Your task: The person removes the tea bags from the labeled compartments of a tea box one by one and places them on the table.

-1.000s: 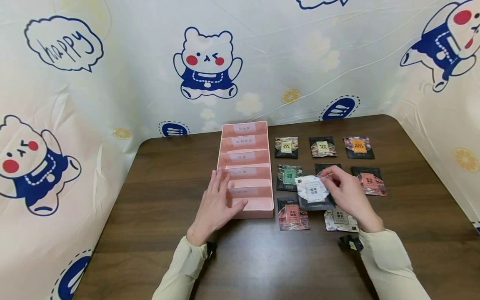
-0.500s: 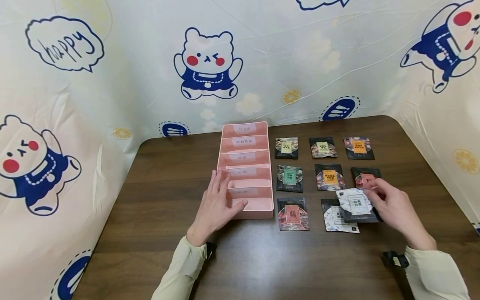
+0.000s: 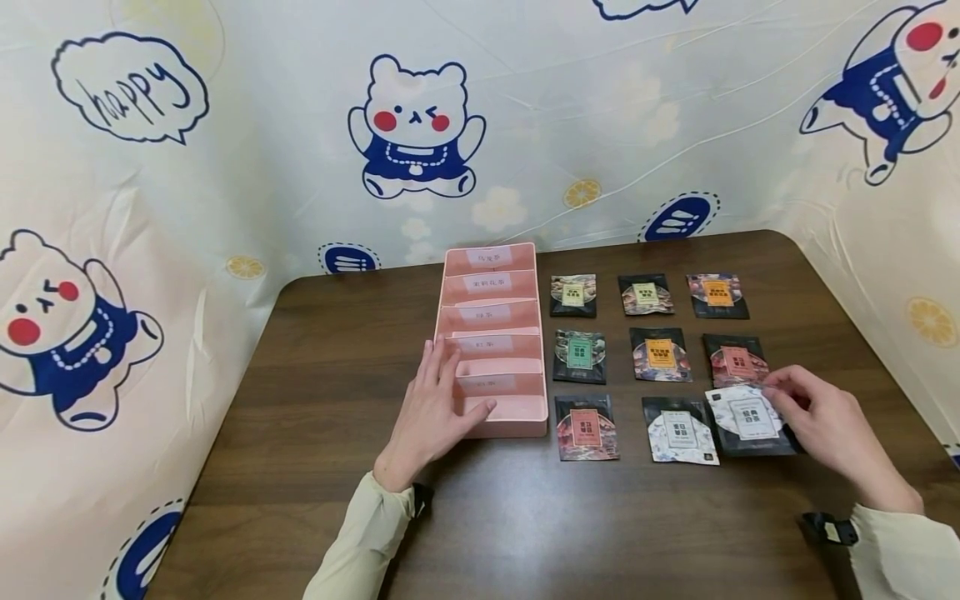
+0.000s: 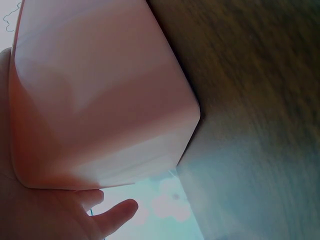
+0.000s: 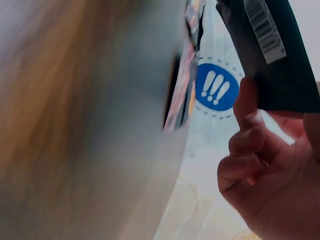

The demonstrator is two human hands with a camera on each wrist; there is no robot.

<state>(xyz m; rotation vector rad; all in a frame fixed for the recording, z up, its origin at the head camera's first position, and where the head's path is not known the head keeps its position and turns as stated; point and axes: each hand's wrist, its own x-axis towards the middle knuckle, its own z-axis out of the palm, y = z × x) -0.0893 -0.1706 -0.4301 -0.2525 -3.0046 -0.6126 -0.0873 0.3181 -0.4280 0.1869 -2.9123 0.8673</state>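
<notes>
My right hand (image 3: 832,421) pinches a white-and-black tea sachet (image 3: 752,414) by its right edge, at the right end of the front row of sachets. In the right wrist view, the dark back of this sachet (image 5: 282,75) shows a barcode, and the fingers are curled at its lower edge. My left hand (image 3: 435,412) rests on the near left side of a pink divided box (image 3: 504,428), fingers spread along its rim. The left wrist view shows the box's plain pink wall (image 4: 110,95) close up, with part of the hand against it. Labels mark the box's compartments.
Several other tea sachets lie in rows right of the box, among them a green one (image 3: 580,354), an orange one (image 3: 660,354), a red one (image 3: 587,429) and a white one (image 3: 681,432). A patterned curtain (image 3: 525,125) hangs behind the brown table (image 3: 337,350).
My right hand has carried the white-and-black sachet rightward from above the middle sachets to the right end of the front row. The left hand has stayed on the box.
</notes>
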